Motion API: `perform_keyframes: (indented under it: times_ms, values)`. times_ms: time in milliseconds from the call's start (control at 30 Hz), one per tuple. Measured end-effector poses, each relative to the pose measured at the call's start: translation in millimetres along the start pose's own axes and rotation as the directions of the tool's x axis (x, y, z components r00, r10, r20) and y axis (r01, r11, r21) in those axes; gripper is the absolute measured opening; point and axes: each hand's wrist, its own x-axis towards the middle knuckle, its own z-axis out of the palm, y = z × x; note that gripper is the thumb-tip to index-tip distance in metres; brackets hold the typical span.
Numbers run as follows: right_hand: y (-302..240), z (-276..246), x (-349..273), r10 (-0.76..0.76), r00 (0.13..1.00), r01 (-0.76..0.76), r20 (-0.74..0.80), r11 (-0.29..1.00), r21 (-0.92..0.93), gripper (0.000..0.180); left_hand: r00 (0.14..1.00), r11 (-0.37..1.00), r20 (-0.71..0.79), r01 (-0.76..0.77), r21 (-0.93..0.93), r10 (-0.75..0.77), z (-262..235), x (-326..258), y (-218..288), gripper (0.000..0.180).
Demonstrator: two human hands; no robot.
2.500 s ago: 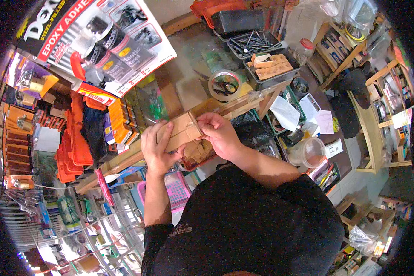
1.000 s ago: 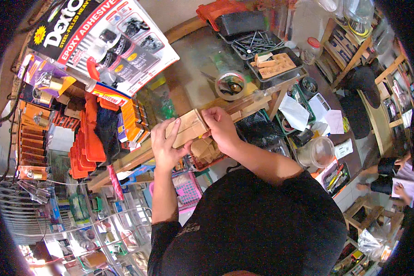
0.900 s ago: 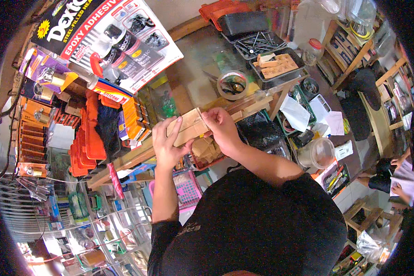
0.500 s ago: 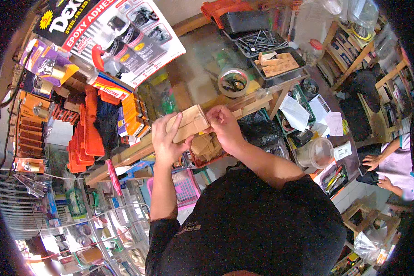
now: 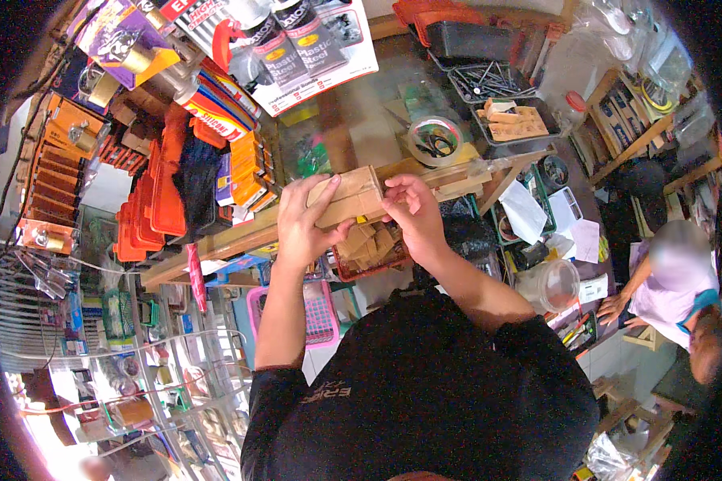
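Observation:
A small brown cardboard box [image 5: 353, 196], long and narrow, is held tilted over the front edge of the glass-topped counter. My left hand [image 5: 306, 220] grips its left part, fingers over the top and thumb below. My right hand [image 5: 415, 216] is at the box's right end, thumb and bent fingertips against the end edge. Whatever the box contains is hidden. Below the box, a red basket [image 5: 369, 272] holds several similar brown cardboard pieces.
On the counter [image 5: 353, 120] stand a round tape-like tub [image 5: 435, 142], a tray of nails [image 5: 489, 82] and a black tray with cardboard boxes [image 5: 517, 122]. Orange bins [image 5: 148, 228] hang left. A pink basket [image 5: 322, 321] sits below. Another person [image 5: 674, 280] is at right.
The view has shifted, so the counter sits higher and further right. My right hand's fingers have loosened a little at the box's end. The other person has leaned in further.

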Motion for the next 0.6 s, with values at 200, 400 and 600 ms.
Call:
perform_keyframes:
  times_ms: [200,400,600]
  values:
    - [-7.2,-0.6,5.3,-0.385,0.909,0.405,0.161,0.719,-0.566,0.023,1.000,1.000,0.014,-0.002,-0.007,0.002,2.8,-2.6,-5.2,0.068]
    - [-14.1,-7.9,5.7,-0.564,0.766,0.598,0.308,0.450,-0.663,0.020,1.000,1.000,0.013,0.011,0.017,-0.011,2.3,-3.8,-4.4,0.068]
    - [-7.8,-12.8,7.2,-0.601,0.698,0.684,0.389,0.401,-0.609,0.022,0.999,0.998,0.003,0.050,-0.032,-0.050,3.2,0.3,-1.5,0.073]
